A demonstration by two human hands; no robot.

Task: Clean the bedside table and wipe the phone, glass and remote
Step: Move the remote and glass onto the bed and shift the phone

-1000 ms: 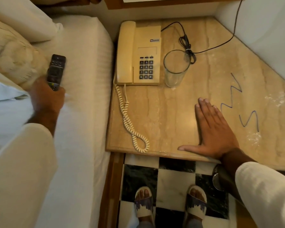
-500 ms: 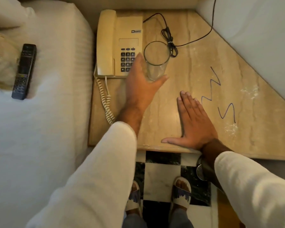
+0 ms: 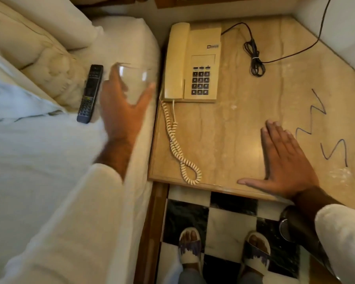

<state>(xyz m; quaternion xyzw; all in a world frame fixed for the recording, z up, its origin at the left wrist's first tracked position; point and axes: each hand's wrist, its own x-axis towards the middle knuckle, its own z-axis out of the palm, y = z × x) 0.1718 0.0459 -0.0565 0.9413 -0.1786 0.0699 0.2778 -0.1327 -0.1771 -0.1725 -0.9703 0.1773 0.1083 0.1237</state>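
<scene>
Clear and blurred, the round drinking glass (image 3: pixel 132 83) sits in my left hand (image 3: pixel 122 111), grip wrapped around its lower wall, above the white bed (image 3: pixel 39 160) beside the black remote (image 3: pixel 90 93). My right hand (image 3: pixel 283 162) lies flat and spread at the beige marble tabletop's (image 3: pixel 223 130) front edge, holding nothing. Set on soft bedding, I judge the glass could tip and roll; the cream corded phone (image 3: pixel 192 62) stands at the tabletop's back left corner.

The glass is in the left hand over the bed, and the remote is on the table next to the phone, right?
Not quite. The head view shows the remote lying on the bed, not on the table. The rest is right: the left hand holds the glass over the bed, and the phone is on the table.
</scene>
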